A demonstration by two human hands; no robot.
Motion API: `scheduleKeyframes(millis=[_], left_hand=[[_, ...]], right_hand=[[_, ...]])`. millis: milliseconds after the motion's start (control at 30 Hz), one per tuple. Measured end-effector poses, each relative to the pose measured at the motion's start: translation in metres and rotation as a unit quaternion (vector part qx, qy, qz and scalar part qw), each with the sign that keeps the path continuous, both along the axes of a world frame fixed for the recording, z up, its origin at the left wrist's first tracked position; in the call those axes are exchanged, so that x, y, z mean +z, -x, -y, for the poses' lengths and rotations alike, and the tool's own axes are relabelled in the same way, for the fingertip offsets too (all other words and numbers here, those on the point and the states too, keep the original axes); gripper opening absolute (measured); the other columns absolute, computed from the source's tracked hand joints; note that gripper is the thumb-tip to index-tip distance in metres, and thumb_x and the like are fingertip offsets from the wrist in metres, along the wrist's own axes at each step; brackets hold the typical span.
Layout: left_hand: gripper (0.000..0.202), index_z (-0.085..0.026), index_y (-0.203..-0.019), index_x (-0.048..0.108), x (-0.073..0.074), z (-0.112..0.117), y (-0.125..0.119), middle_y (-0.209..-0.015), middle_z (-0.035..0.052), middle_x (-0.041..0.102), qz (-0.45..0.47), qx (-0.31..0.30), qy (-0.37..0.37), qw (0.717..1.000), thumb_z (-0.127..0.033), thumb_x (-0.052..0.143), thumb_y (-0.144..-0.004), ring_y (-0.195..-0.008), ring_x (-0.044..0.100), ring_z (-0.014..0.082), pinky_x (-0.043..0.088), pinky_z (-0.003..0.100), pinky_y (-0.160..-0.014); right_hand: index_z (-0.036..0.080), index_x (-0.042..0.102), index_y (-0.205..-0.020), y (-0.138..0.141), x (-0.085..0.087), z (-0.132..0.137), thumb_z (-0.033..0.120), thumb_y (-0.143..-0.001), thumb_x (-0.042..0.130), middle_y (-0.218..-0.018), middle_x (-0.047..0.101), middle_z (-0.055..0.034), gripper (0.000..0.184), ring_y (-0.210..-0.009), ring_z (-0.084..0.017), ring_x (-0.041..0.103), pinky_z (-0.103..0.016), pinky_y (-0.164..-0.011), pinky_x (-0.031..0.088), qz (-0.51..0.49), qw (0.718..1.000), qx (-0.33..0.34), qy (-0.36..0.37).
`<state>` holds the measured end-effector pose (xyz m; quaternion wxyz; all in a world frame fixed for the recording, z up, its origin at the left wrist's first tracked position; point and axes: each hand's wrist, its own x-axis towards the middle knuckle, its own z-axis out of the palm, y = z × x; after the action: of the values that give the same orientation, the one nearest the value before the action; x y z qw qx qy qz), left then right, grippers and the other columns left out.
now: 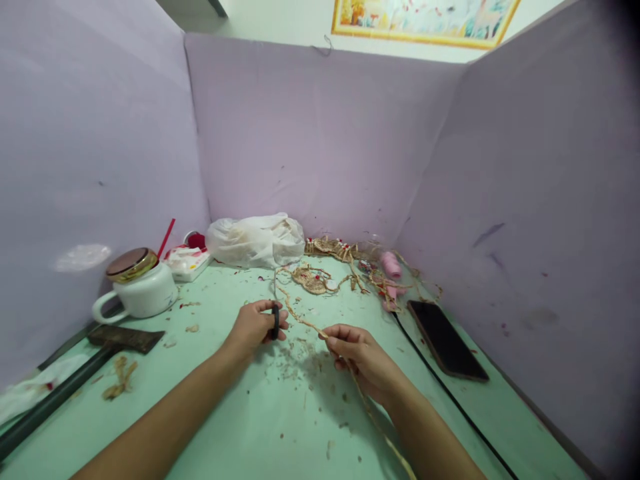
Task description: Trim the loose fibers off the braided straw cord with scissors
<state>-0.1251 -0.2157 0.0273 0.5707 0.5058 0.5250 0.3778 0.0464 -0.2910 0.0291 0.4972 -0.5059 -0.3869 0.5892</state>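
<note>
My left hand is closed on a small black ring-like object just above the green table. My right hand pinches a strand of tan jute cord that runs from a woven coil farther back, across to my fingers, and on past my right wrist toward the near edge. The two hands are a short gap apart, with the cord stretched between them. Bits of fibre litter the table under them.
A white mug with a gold lid and a hammer-like tool lie at left. A white plastic bag, jute pieces and pink thread spool sit at the back. A dark phone and black cable lie right. Lilac partitions enclose the table.
</note>
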Motion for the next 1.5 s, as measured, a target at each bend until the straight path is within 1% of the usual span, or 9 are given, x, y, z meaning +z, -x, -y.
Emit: scheduleKeyframes(millis=[400,633,833,1000,1167,1233,1333,1400,1500], left_hand=[[0.041,-0.014,-0.089,0.049,-0.003,0.013,-0.016,-0.052,-0.0038,0.056,0.119,0.041,-0.037,0.991,-0.018,0.065,-0.051,-0.044,0.052,0.0090,0.029,0.017,-0.039],[0.040,-0.015,-0.086,0.050,-0.002,0.025,-0.027,-0.050,-0.0058,0.053,0.147,0.026,-0.049,0.988,-0.016,0.065,-0.048,-0.043,0.050,0.0090,0.033,0.018,-0.040],[0.038,-0.014,-0.084,0.050,-0.004,0.026,-0.031,-0.044,-0.0069,0.050,0.164,0.017,-0.015,0.986,-0.012,0.060,-0.048,-0.035,0.041,0.0064,0.028,0.018,-0.037],[0.038,-0.014,-0.083,0.050,-0.005,0.018,-0.031,-0.046,-0.0063,0.051,0.149,0.023,-0.081,0.985,-0.014,0.063,-0.047,-0.039,0.047,0.0086,0.032,0.018,-0.039],[0.033,-0.016,-0.088,0.048,-0.007,0.011,-0.018,-0.052,-0.0044,0.051,0.040,-0.057,-0.153,0.986,-0.028,0.060,-0.060,-0.047,0.051,0.0113,0.037,0.021,-0.044],[0.030,-0.018,-0.091,0.050,-0.007,0.012,-0.008,-0.059,-0.0033,0.053,-0.071,-0.104,-0.244,0.962,-0.027,0.056,-0.063,-0.053,0.051,0.0115,0.039,0.022,-0.051],[0.030,-0.022,-0.094,0.053,-0.005,0.016,0.004,-0.069,-0.0017,0.056,-0.263,-0.177,-0.391,0.864,-0.019,0.051,-0.063,-0.064,0.052,0.0132,0.039,0.024,-0.060],[0.038,-0.023,-0.100,0.052,-0.005,0.020,0.007,-0.079,0.0003,0.059,-0.347,-0.216,-0.444,0.797,-0.017,0.048,-0.062,-0.072,0.055,0.0164,0.040,0.026,-0.064],[0.049,-0.023,-0.112,0.046,-0.007,0.022,0.006,-0.087,0.0039,0.060,-0.420,-0.236,-0.471,0.739,-0.020,0.047,-0.063,-0.079,0.056,0.0211,0.041,0.030,-0.067]], right_hand=[[0.011,0.063,-0.068,0.005,-0.010,0.005,0.032,-0.062,0.066,-0.055,0.057,-0.0012,0.022,-0.046,-0.007,0.045,-0.021,-0.048,0.033,0.009,0.988,0.154,0.024],[0.011,0.063,-0.067,0.017,-0.018,0.002,0.037,-0.059,0.070,-0.052,0.055,0.0007,0.027,-0.044,-0.007,0.044,-0.021,-0.045,0.037,-0.017,0.999,0.049,-0.004],[0.012,0.064,-0.063,0.021,-0.024,0.002,0.037,-0.061,0.067,-0.047,0.053,0.0022,0.025,-0.039,-0.007,0.043,-0.020,-0.040,0.035,0.037,0.992,0.049,-0.114],[0.012,0.063,-0.065,0.026,-0.026,-0.001,0.036,-0.055,0.071,-0.047,0.054,0.0027,0.027,-0.038,-0.006,0.042,-0.020,-0.037,0.035,0.013,0.999,-0.005,-0.034],[0.011,0.063,-0.065,0.017,-0.025,-0.005,0.033,-0.052,0.073,-0.048,0.056,0.0011,0.027,-0.039,-0.006,0.044,-0.019,-0.038,0.036,-0.036,0.998,-0.057,-0.006],[0.011,0.064,-0.069,0.010,-0.021,-0.006,0.031,-0.052,0.073,-0.049,0.057,0.0012,0.028,-0.040,-0.006,0.045,-0.018,-0.039,0.036,-0.050,0.996,-0.076,-0.005],[0.010,0.066,-0.073,0.002,-0.015,-0.005,0.029,-0.052,0.074,-0.051,0.057,0.0012,0.029,-0.040,-0.005,0.045,-0.017,-0.039,0.035,-0.058,0.995,-0.084,-0.013],[0.011,0.066,-0.074,-0.001,-0.013,-0.005,0.028,-0.053,0.073,-0.051,0.057,0.0012,0.028,-0.040,-0.005,0.045,-0.017,-0.039,0.035,-0.060,0.994,-0.084,-0.022],[0.012,0.067,-0.075,0.000,-0.012,-0.004,0.027,-0.053,0.072,-0.051,0.058,0.0011,0.027,-0.041,-0.006,0.045,-0.018,-0.039,0.035,-0.055,0.995,-0.075,-0.033]])
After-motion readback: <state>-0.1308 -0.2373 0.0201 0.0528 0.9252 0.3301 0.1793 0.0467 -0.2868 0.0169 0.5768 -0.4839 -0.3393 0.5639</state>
